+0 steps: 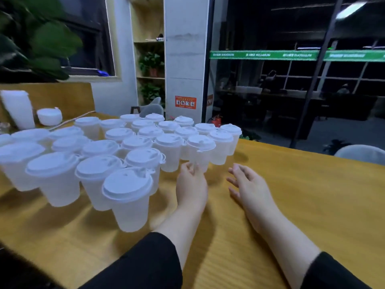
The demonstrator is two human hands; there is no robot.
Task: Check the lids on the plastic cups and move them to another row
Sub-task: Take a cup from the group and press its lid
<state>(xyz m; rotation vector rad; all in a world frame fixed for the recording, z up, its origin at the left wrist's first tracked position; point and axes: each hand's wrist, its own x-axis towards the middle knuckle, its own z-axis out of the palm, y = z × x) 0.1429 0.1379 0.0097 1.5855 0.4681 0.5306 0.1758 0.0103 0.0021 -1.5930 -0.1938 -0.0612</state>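
A: What is the left hand (191, 185) doing?

B: Its fingers (188, 166) are curled round the lower part of a lidded cup (199, 152), gripping it near the base. The cup stands upright just beyond the fingertips, its white lid (201, 142) sitting level above them. Whether its base touches the table cannot be told, since the fingers and motion blur cover that part.

A: And the right hand (249, 184)?

B: It holds nothing. Its fingers (234, 181) are straight and relaxed, spread a little and pointing toward the held cup, with a clear gap of wooden table (302, 195) between their tips and the cup. The palm faces inward, toward the left hand.

A: Where are the other cups?

B: A large group of lidded cups (104, 151) stands to the far side and outer side of the left hand's fingers, in rough rows. The nearest one (128, 197) is just beside the left wrist, closer to the person than the fingertips. A row of cups (221, 142) runs on beyond the held cup, just past the left fingertips, the last standing ahead of the right fingertips.

A: Anything else on the table?

B: Well beyond the fingers, at the far edge, a tall white container (18, 108) and a low white bowl-like thing (49, 116) stand side by side. Both forearms come out of black sleeves (145, 261).
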